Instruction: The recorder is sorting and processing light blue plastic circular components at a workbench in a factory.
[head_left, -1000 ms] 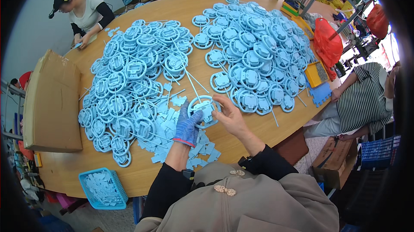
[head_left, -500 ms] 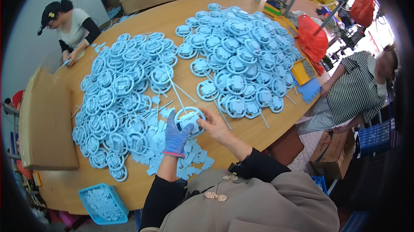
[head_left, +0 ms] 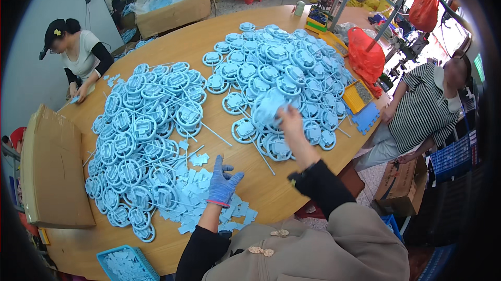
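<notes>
My left hand (head_left: 223,184), in a blue glove with a pink cuff, is open, with its fingers apart and nothing in them. It hovers by a scatter of small flat light-blue plastic pieces (head_left: 194,189). My bare right hand (head_left: 292,125) reaches over the right-hand pile (head_left: 308,62) of light-blue plastic rings with boxy centres and thin rods. At its fingertips is one such light-blue ring part (head_left: 267,106), smeared by motion. A second pile of the same parts (head_left: 141,124) lies to the left.
A tall cardboard box (head_left: 55,171) stands at the table's left; a blue basket (head_left: 128,265) of flat pieces sits at the near edge. A yellow tray (head_left: 357,97) and red bag (head_left: 365,56) lie right. One person (head_left: 83,56) works far left; another (head_left: 425,109) is at the right.
My right hand has carried the ring part away from my left hand, up and right to the right-hand pile. My left hand has let go of it and opened. The view has shifted slightly.
</notes>
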`<state>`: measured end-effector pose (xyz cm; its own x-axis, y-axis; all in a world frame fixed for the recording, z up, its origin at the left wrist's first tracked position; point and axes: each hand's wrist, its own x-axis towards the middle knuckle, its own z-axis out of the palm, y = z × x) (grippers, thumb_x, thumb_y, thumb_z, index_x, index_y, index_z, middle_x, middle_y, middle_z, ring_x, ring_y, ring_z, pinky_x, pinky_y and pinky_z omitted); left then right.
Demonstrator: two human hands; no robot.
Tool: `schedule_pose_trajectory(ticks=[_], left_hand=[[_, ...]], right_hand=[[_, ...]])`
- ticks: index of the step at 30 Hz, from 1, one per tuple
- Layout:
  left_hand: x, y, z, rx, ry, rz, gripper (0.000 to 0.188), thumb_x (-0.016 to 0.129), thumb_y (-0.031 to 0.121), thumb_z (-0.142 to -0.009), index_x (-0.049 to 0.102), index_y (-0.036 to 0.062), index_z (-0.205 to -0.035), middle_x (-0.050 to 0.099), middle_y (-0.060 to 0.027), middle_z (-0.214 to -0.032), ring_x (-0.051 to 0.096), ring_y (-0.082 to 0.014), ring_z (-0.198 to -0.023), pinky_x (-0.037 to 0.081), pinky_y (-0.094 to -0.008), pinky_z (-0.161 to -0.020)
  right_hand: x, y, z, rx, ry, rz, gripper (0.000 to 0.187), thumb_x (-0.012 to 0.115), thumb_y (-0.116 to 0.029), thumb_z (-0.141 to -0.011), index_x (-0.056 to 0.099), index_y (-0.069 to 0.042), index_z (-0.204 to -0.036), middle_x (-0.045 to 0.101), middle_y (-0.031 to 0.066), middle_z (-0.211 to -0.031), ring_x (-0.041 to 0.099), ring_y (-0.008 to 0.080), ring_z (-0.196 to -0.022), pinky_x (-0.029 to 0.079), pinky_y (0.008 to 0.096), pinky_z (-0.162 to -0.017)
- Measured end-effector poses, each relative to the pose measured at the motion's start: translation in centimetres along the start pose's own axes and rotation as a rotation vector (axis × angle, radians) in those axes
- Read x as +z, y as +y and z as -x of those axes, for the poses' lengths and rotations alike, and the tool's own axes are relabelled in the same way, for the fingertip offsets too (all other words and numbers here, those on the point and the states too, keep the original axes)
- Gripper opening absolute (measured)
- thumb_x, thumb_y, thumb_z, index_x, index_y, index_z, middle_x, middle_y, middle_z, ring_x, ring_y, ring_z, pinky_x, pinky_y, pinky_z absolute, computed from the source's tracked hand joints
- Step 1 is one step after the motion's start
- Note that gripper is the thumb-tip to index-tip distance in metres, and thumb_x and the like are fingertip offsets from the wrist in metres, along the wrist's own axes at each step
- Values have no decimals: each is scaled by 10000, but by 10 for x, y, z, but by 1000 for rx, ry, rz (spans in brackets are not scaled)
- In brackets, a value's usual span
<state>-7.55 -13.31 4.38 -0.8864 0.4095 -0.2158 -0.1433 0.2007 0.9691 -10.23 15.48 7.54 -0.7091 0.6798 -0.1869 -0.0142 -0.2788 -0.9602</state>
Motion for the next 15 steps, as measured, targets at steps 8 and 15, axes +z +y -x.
schedule_pose_trajectory(ticks=[8,15], left_hand=[[-56,-43,25,-3,160,-101,692,778,128,-707,453,38,-1311,563,-56,-873,500,-92,-667,482,-258,-626],[-117,-24,69,360,474,-747,463,718,181,-729,597,84,-1165,587,-158,-1088,552,-341,-1017,449,-433,-878]], right_hand=[[14,-5,-11,54,-182,-300,382,619,-210,-882,486,-14,-1183,597,120,-1009,629,259,-935,540,341,-757],[-44,35,10,154,-85,-96,347,620,-238,-884,516,-18,-1131,615,116,-959,637,214,-822,531,322,-706]])
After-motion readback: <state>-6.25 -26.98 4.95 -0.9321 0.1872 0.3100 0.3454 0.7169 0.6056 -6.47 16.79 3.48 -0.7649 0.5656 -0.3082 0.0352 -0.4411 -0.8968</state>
